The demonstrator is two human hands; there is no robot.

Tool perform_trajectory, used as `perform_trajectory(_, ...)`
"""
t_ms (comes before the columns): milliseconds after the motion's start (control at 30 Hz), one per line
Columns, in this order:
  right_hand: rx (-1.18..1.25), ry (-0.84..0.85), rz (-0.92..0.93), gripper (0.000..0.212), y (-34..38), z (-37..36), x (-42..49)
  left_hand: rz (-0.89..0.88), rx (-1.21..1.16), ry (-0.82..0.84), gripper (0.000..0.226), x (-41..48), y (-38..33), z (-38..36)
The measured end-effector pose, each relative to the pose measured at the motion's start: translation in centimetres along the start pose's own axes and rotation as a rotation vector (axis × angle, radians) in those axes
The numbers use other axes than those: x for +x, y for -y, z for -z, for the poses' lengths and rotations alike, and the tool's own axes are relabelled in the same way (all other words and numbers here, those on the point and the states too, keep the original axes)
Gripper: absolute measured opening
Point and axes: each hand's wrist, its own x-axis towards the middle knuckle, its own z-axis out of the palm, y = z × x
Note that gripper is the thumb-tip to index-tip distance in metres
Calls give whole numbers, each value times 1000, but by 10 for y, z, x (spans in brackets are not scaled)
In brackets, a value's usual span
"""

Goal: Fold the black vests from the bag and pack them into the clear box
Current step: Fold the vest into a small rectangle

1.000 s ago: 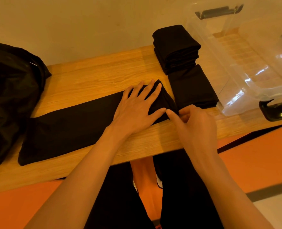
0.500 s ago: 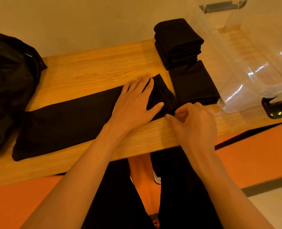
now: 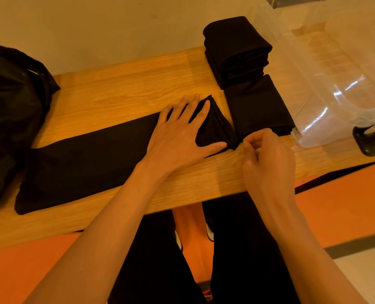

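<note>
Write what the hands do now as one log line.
left hand: flat on long vest | right hand: pinching its corner | folded vests: beside clear box

The bag [image 3: 8,110] runs off the left edge. The box [image 3: 335,84] is cut by the top and right edges, and its near latch [image 3: 371,141] is clipped too. The left hand [image 3: 177,137] covers the folded end of the vest [image 3: 83,159]. The right hand [image 3: 267,159] curls its fingertips from sight, so a pinch on the corner cannot be confirmed. The stack [image 3: 237,51] blurs into 1 dark mass.
</note>
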Motion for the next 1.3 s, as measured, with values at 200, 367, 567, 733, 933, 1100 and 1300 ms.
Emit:
perform_trajectory(200, -124, 28, 2, 28, 10, -6, -3, -15, -29, -12, 86, -1, 1, -2)
perform_trajectory(367, -61, 2, -15, 14, 13, -7, -2, 35, -199, 11, 62, 3, 3, 4)
perform_trajectory(567, 155, 43, -93, 14, 13, -2, 2, -27, -410, -69, 42, 33, 21, 17)
perform_trajectory(733, 175, 80, -101, 12, 9, -1, 8, -99, -529, -3, 11, 61, 33, 32)
perform_trajectory(933, 219, 79, -82, 7, 7, 3, 11, -132, -609, 176, 6, 81, 39, 50)
perform_trajectory(1100, 293, 78, -90, 3, 7, 4, 12, -189, -709, 205, 12, 83, 40, 59)
perform_trajectory(1300, 375, 10, -92, 6, 4, 8, 7, -228, -677, 302, 7, 84, 41, 53)
